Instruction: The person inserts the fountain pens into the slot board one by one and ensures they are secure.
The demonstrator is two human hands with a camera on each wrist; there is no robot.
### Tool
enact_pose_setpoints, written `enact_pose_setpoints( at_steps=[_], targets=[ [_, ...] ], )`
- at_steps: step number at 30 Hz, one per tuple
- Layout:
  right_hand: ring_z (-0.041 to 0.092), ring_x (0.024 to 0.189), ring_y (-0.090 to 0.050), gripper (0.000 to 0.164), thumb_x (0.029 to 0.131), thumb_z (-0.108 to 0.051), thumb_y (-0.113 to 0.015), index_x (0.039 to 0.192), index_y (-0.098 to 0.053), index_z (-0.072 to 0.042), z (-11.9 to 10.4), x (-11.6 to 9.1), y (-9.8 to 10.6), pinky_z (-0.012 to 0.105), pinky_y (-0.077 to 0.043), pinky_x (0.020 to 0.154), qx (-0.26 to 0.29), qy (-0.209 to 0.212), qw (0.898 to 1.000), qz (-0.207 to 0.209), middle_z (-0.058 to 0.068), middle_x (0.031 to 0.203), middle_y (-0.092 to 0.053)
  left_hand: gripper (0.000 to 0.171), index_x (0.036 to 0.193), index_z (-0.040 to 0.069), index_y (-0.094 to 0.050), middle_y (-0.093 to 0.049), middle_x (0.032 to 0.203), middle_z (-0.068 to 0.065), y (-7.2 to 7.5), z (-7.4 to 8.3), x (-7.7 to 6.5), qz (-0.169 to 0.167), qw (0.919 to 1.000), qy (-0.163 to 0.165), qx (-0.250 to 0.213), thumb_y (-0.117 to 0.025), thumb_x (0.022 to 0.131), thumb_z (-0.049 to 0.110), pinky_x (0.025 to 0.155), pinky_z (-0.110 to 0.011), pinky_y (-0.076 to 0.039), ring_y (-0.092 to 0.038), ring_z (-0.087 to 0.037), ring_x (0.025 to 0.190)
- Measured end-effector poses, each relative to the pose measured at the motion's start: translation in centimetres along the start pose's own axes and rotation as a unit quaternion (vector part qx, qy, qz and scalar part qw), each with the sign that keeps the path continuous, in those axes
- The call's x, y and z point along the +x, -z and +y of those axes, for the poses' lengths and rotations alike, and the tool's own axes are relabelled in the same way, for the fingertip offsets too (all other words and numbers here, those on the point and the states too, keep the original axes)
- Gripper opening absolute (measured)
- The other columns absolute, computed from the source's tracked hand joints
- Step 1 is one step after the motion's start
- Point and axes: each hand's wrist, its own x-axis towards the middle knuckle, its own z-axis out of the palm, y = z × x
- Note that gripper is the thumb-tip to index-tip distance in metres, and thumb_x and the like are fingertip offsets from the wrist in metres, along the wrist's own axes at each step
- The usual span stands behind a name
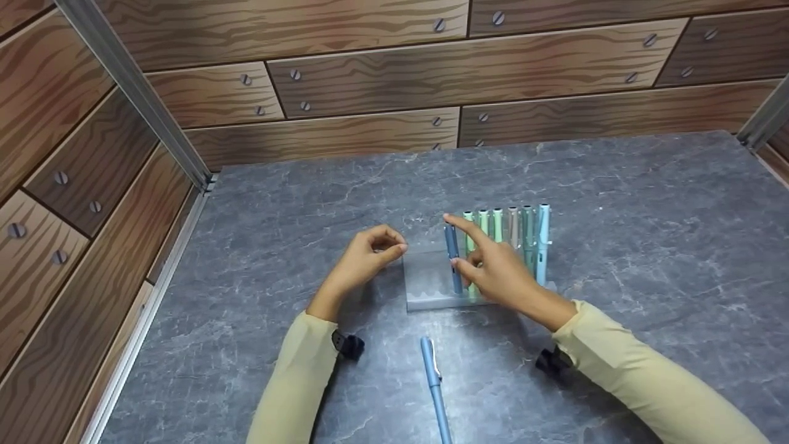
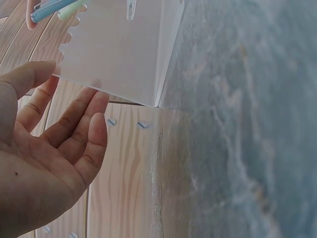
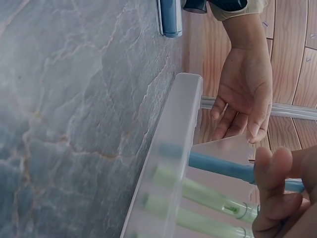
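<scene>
A clear, frosted pen stand stands upright on the table, several pens side by side in it. My right hand holds a dark blue pen at the left end of the row, index fingertip at its top and thumb against its side. In the right wrist view, this blue pen's lower end sits behind the stand's front lip. At the stand's upper left corner, my left hand pinches the panel edge between thumb and index finger, the other fingers loosely bent.
Light green pens, a brownish pen, a dark green pen and a light blue pen fill the stand's right part. Another blue pen lies on the grey marbled table in front. Wood-patterned walls surround the table.
</scene>
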Motion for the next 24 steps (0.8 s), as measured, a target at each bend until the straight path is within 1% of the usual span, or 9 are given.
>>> enact_pose_setpoints(
  at_steps=[3, 8, 14, 20, 24],
  targets=[
    [0.008, 0.035, -0.039, 0.071, 0.094, -0.013, -0.062, 0.151, -0.027, -0.034, -0.03, 0.10, 0.10, 0.021, -0.033, 0.036, 0.011, -0.014, 1.000, -0.007, 0.001, 0.055, -0.063, 0.012, 0.097, 0.002, -0.066, -0.068, 0.093, -0.011, -0.01, -0.07, 0.03, 0.000, 1.0000, -0.001, 0.002, -0.065, 0.091, 0.013, 0.061, -0.022, -0.044, -0.057, -0.008, 0.076],
    [0.011, 0.036, -0.045, 0.071, 0.094, -0.015, -0.062, 0.152, -0.025, -0.034, -0.05, 0.32, 0.25, 0.022, -0.034, 0.036, 0.021, -0.027, 0.999, -0.012, 0.000, 0.053, -0.061, 0.013, 0.096, 0.002, -0.066, -0.068, 0.092, -0.010, -0.01, -0.03, -0.01, 0.001, 1.0000, 0.001, 0.002, -0.065, 0.091, 0.013, 0.061, -0.022, -0.044, -0.057, -0.008, 0.076],
    [0.014, 0.040, -0.051, 0.074, 0.093, -0.015, -0.063, 0.152, -0.023, -0.037, -0.07, 0.60, 0.28, 0.023, -0.036, 0.036, 0.022, -0.046, 0.999, -0.015, 0.003, 0.052, -0.059, 0.015, 0.097, 0.000, -0.066, -0.068, 0.094, -0.013, -0.03, -0.12, -0.01, 0.004, 1.0000, 0.003, 0.001, -0.066, 0.091, 0.014, 0.060, -0.021, -0.043, -0.055, -0.008, 0.075],
    [0.014, 0.037, -0.048, 0.076, 0.094, -0.014, -0.063, 0.152, -0.021, -0.040, -0.07, 0.75, 0.33, 0.025, -0.038, 0.035, 0.035, -0.064, 0.997, -0.021, 0.009, 0.053, -0.060, 0.015, 0.099, -0.003, -0.065, -0.067, 0.096, -0.016, -0.06, -0.12, 0.10, 0.003, 1.0000, 0.009, 0.001, -0.065, 0.091, 0.010, 0.061, -0.020, -0.043, -0.055, -0.006, 0.075],
    [0.013, 0.035, -0.047, 0.077, 0.094, -0.015, -0.063, 0.151, -0.020, -0.042, -0.03, 0.80, 0.40, 0.026, -0.039, 0.035, 0.041, -0.073, 0.996, -0.020, 0.008, 0.053, -0.062, 0.015, 0.099, -0.005, -0.064, -0.067, 0.095, -0.013, -0.04, -0.04, 0.20, -0.005, 0.9999, 0.016, -0.001, -0.064, 0.091, 0.008, 0.062, -0.021, -0.043, -0.054, -0.007, 0.076]
  ],
)
